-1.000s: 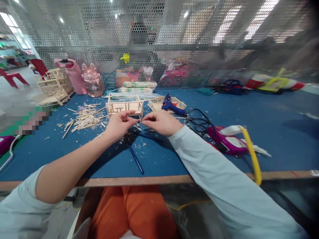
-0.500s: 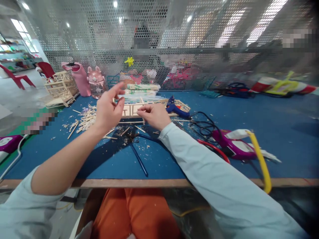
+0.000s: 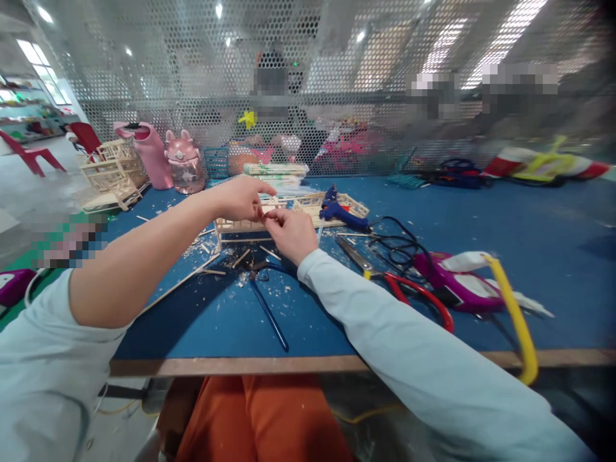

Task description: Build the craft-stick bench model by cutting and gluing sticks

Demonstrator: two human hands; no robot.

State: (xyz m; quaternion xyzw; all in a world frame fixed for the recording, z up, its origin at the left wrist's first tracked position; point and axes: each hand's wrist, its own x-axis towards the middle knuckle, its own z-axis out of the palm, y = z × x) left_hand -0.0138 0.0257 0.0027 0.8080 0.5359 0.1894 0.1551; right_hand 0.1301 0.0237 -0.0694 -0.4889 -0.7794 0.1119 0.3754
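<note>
Both my hands meet over a small frame of thin wooden sticks [image 3: 235, 227] on the blue table. My left hand [image 3: 240, 197] reaches over the frame from the left, its fingers bent down and its fingertips close together. Against those fingertips, my right hand [image 3: 294, 236] pinches with thumb and forefinger at the frame's upper edge. Whatever lies between the fingers is too small and covered to make out. Right behind my right hand lies a blue glue gun [image 3: 344, 213], beside another flat stick frame [image 3: 310, 204].
Blue-handled pliers [image 3: 269, 314] lie in front amid wood scraps. To the right are red-handled scissors [image 3: 418, 292], a purple tool [image 3: 462, 282] and a yellow strip [image 3: 513, 314]. A stick model [image 3: 113, 176], pink bottle [image 3: 153, 157] and pink jar [image 3: 184, 167] stand left, before a perforated screen [image 3: 192, 64].
My left hand has come down and right from its raised, open-fingered pose to meet my right hand. My right hand stays nearly in place, still pinching. The view has shifted slightly.
</note>
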